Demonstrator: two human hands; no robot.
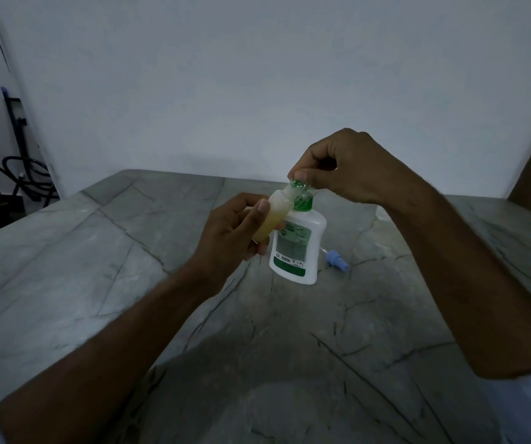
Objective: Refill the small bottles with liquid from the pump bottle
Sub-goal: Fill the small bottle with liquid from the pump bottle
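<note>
My left hand grips a small clear bottle that holds yellowish liquid, tilted so its mouth points up and to the right. The mouth sits against the green pump head of a white pump bottle with a green label, which stands upright on the grey marble table. My right hand is over the pump, thumb and fingers closed on its top. A small blue spray cap with a white tube lies on the table just right of the pump bottle.
A white wall rises behind the table's far edge. Dark cables and a black stand are off the table at the far left. A faint clear object shows behind my right wrist.
</note>
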